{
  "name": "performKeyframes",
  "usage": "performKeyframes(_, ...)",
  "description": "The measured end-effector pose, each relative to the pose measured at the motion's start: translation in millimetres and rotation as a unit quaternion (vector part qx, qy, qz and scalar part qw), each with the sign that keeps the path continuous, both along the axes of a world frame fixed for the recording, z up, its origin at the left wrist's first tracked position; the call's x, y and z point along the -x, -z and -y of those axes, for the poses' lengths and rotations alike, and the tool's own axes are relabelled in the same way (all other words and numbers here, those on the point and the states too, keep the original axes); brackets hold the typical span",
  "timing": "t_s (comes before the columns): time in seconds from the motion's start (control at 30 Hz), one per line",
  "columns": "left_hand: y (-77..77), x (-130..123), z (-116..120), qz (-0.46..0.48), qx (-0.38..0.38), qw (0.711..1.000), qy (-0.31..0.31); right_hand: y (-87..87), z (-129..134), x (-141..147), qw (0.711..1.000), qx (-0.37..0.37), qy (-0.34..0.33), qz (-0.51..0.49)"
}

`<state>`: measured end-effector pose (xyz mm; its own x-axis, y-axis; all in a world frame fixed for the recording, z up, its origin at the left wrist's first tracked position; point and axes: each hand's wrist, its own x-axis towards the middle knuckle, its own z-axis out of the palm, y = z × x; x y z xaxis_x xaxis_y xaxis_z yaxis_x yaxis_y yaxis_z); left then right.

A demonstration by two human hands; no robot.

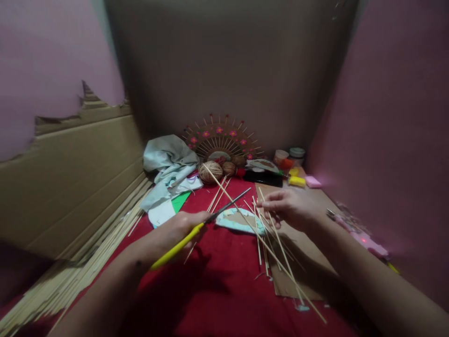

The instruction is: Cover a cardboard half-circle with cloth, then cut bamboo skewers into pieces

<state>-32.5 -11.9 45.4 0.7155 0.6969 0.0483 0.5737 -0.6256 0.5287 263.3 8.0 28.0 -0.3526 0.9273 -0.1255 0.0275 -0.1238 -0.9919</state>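
My left hand (182, 229) is closed around a pair of scissors with yellow handles (177, 248). Their dark blades point up and to the right. Thin sticks show above and below this hand; whether it also grips them I cannot tell. My right hand (289, 208) pinches a thin wooden stick (280, 241) that slants down over several loose sticks (260, 243). One longer stick (287, 271) runs diagonally across the middle, by the scissor blades. Between my hands lies an oval cardboard piece (240, 227) with a pale blue-white cloth edge.
A brown cardboard sheet (298, 283) lies on the red cloth (203, 304) at right. Long sticks (91, 257) are stacked at left beside cardboard (84, 182). Behind are twine balls (210, 172), grey fabric (168, 154) and a flowered stick fan (219, 135). A pink glue gun (365, 241) sits far right.
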Motion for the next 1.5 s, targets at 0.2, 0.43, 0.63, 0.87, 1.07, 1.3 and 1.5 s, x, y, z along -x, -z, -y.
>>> performKeyframes(0.2, 1.8, 3, -12, -0.030, -0.020, 0.999, -0.002, 3.0, -22, -3, 0.982, -0.064, 0.099, 0.145)
performKeyframes(0.43, -6.5, -12, -4, -0.034, 0.007, 0.999, -0.033, -21.9, 18, 30, 0.981, -0.117, 0.060, 0.142)
performKeyframes(0.63, -8.7, -27, 15, -0.037, -0.031, 0.996, -0.070, -22.1, 49, 58, 0.980, -0.126, 0.132, 0.079)
performKeyframes(0.87, 8.2, -30, 27, 0.062, -0.079, 0.994, -0.051, -22.9, 56, 51, 0.980, -0.172, 0.101, 0.009)
performKeyframes(1.07, 12.9, -37, 30, 0.079, -0.167, 0.983, -0.018, -26.3, 53, 39, 0.995, -0.087, 0.013, -0.045)
performKeyframes(1.3, 17.9, -32, 29, 0.003, -0.284, 0.959, -0.016, -23.2, 49, 39, 0.997, -0.065, -0.006, -0.048)
performKeyframes(1.5, 30.3, -31, 25, 0.019, -0.248, 0.968, -0.019, -21.0, 44, 38, 0.997, -0.039, -0.006, -0.064)
